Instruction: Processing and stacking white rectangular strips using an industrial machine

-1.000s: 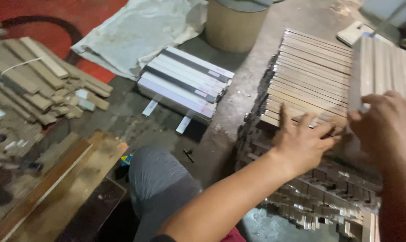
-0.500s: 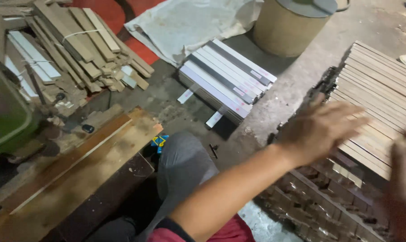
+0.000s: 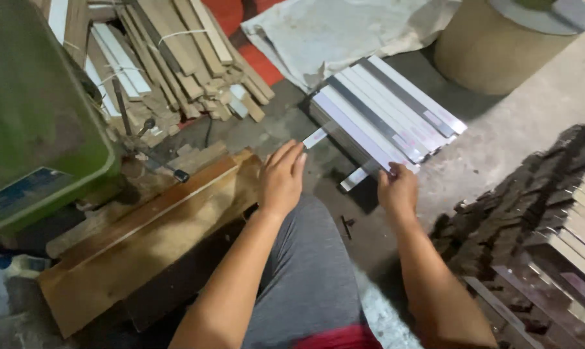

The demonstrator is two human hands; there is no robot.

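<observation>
A: Item one, the landmark?

B: Stack of flat white and grey strips [image 3: 386,110], lying on the concrete floor [image 3: 512,139], long edges side by side.

A: Hands?

B: Left hand [image 3: 282,179], at the stack's near-left corner: fingers straight and open, gripping nothing, fingertips just beside a short white strip end [image 3: 316,137] that juts from the stack. Right hand [image 3: 397,191], at the stack's near edge: fingers curled on the nearest strip; whether it truly grips is hard to tell, since the fingers hide the contact.

A: Surroundings?

B: Left of the stack, a long wooden board [image 3: 150,239] under the left hand's wrist. Beyond that, a green machine body [image 3: 34,116]. Behind-left of the stack, a heap of wood offcuts [image 3: 176,64]. Behind it, a pale sheet [image 3: 344,32]; behind-right, a round cardboard drum [image 3: 499,45]. Right of the stack, a dark pile of stacked slats [image 3: 538,220].
</observation>
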